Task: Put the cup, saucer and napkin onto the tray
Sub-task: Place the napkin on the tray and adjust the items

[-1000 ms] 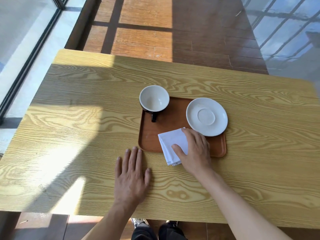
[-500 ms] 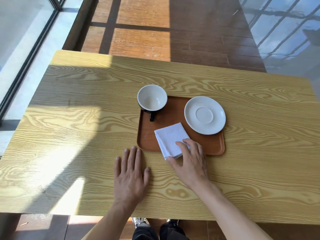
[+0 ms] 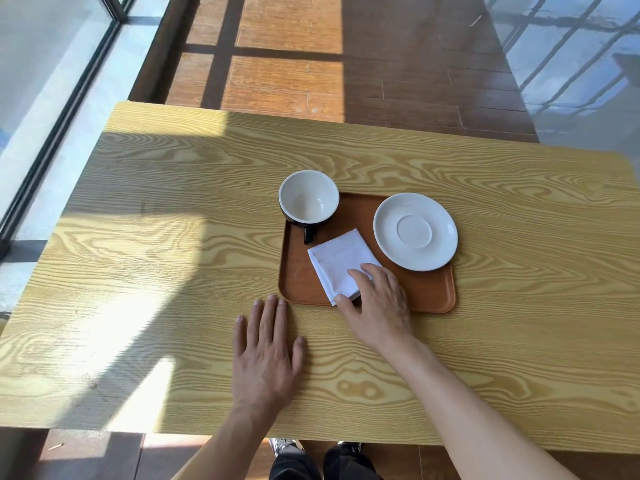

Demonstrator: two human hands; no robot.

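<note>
A brown tray (image 3: 429, 296) lies in the middle of the wooden table. At the tray's far-left corner stands a cup (image 3: 308, 197), white inside and black outside, with its handle pointing toward me. On the far-right part sits a white saucer (image 3: 415, 232), slightly overhanging the rim. Between them, toward the near edge, lies a folded white napkin (image 3: 341, 259). My right hand (image 3: 379, 306) holds the napkin's near corner, fingers on top and thumb at the edge. My left hand (image 3: 265, 355) rests flat on the table just in front of the tray's near-left corner, fingers spread.
The table (image 3: 156, 254) has its near edge right in front of me and its far edge beyond the tray. Past it runs a wooden floor, with glass walls to the left and right. My shoes show under the near edge.
My right hand has drawn back toward me while sliding the napkin from overhanging the tray's near edge to lying almost fully on the tray. The left hand, cup and saucer have stayed put.
</note>
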